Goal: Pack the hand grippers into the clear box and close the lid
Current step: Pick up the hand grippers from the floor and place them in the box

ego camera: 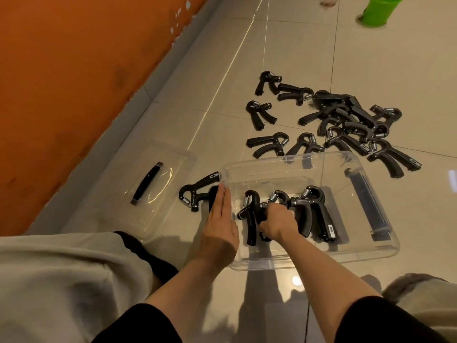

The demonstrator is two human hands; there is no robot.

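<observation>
Grippers lie heaped [346, 120] on the floor [296, 45] beyond the clear box [385, 253], where the right hand [277, 222] curls around one gripper [251, 214] inside while the left hand [221, 219], fingers straight, rests on the box's side, lid [170, 167] lying apart to the left.

Clear box [378, 248] open on the floor, three black hand grippers [314, 211] lying inside at its left, springs toward far side. One gripper [195, 194] just outside the box's left wall. Loose pile [346, 120] beyond the box. Clear lid [158, 189], black handle, lies flat at left.
</observation>
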